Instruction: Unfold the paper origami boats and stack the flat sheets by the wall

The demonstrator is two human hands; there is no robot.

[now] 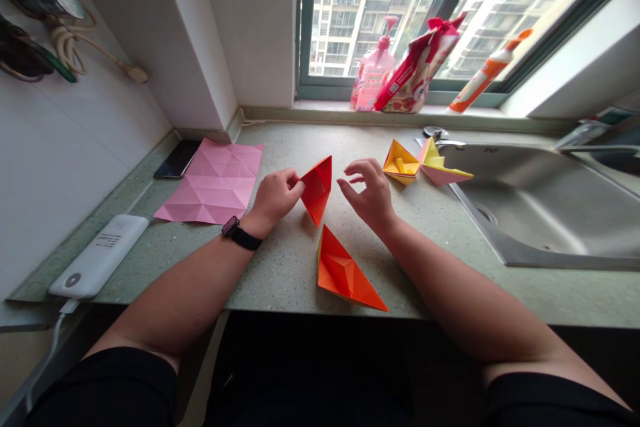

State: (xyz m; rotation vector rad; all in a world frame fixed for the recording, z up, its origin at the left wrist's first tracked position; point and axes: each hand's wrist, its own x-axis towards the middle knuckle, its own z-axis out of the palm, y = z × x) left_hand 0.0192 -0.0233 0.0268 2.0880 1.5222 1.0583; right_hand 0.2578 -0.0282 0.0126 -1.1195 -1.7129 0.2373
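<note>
Between the thumb and fingers of my left hand [278, 196] is the left edge of a folded red paper piece [319, 189], standing on the counter with its hollow side showing. My right hand [369, 193] is just right of it, fingers curved and apart, holding nothing. Closer to me, by the counter's front edge, lies an orange folded paper piece [346, 272]. Beyond my right hand sit a yellow-orange folded paper piece [401, 164] and a yellow and pink one [443, 165], side by side. A creased pink paper sheet [215, 183] lies flat to the left of my left hand.
A dark phone [176, 159] is partly under the pink sheet. At the left a white power bank [100, 255] has a cable plugged in. A steel sink [550, 207] bounds the right side. A pump bottle [373, 73], a red bag [417, 70] and an orange-white bottle [485, 80] line the windowsill.
</note>
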